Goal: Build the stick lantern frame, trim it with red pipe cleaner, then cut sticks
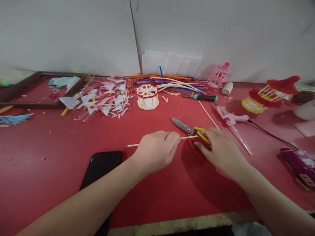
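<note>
Crossing over a black smartphone on the red worktop with the left forearm, and clamping the fingers of the left hand around the middle of a thin pale stick, leaving both ends showing. Touching the yellow handles of the scissors with the right hand, near the stick's right end; cannot tell whether gripping or merely resting fingers there. Showing farther out: a pink glue gun at right, then a round stick frame between paper scraps and a utility knife. Lying beyond: coloured sticks, below white sheets propped against the wall.
</note>
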A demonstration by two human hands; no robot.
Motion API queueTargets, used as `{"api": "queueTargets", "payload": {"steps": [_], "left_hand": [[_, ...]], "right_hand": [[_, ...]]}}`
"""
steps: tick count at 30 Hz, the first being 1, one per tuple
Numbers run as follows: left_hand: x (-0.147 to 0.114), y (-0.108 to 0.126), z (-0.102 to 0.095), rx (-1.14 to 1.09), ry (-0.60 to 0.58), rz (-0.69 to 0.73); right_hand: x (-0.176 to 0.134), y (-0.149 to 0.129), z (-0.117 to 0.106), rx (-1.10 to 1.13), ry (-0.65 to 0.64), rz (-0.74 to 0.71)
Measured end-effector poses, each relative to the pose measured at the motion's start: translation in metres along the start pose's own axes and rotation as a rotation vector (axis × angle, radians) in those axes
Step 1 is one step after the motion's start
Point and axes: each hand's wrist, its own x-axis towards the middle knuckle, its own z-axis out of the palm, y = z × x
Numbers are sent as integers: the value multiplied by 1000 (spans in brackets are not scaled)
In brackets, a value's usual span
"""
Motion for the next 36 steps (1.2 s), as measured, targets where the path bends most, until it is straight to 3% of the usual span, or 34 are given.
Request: {"api": "queueTargets", "payload": {"steps": [5, 8, 10, 19, 31, 36], "left_hand": [[0, 2, 0, 58, 73, 119], [-1, 4, 0, 78, 127, 183], [-1, 4, 1, 64, 141, 208], [2, 4, 4, -62, 262, 241], [4, 8, 8, -94, 266, 292], [3, 11, 7, -38, 269, 241]], "right_hand": [[1, -9, -12, 276, 215, -146], [-3, -19, -17, 439, 165, -289], [-5, -23, -18, 488, 141, -310], [-3, -23, -17, 406, 226, -310], [-4, -24, -9, 306, 255, -425], [-4, -24, -8, 290, 258, -425]]}}
